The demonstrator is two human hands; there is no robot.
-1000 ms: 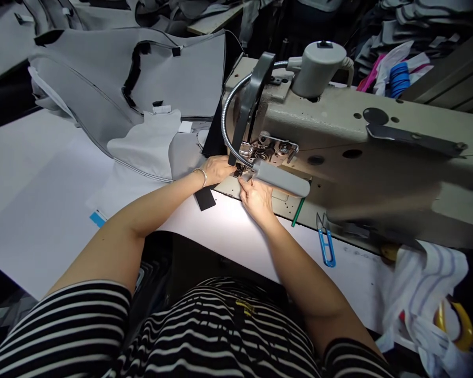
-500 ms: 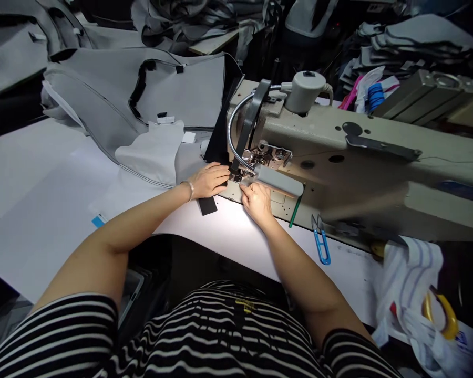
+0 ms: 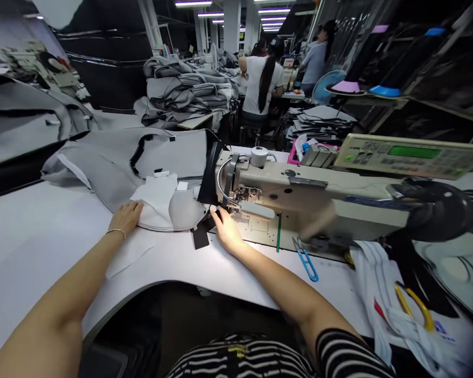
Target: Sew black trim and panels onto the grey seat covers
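A large grey sewn fabric piece (image 3: 102, 163) with dark piping lies left of the sewing machine (image 3: 252, 215). My left hand (image 3: 126, 218) is closed on its near edge, fingers together, beside a pale flap (image 3: 155, 194). Close to the needle area, my right hand (image 3: 227, 232) pinches black fabric (image 3: 219, 213) between thumb and fingers, just left of the presser foot. Part of that black fabric is hidden by the hand. A black tab (image 3: 201, 239) hangs at the fabric's corner, on the white tabletop (image 3: 157, 268).
Blue thread snips (image 3: 305, 261) and a green stick (image 3: 279, 232) lie right of the needle area. White elastic bands (image 3: 378, 283) and yellow-handled scissors (image 3: 418, 310) are farther right. A control panel (image 3: 410, 153) stands behind the machine. People (image 3: 260, 79) work beyond stacked fabric (image 3: 189, 86).
The view has tilted up, bringing the room behind into sight. My left hand has left the needle area for the grey fabric's edge. My right hand has shifted left onto the black fabric.
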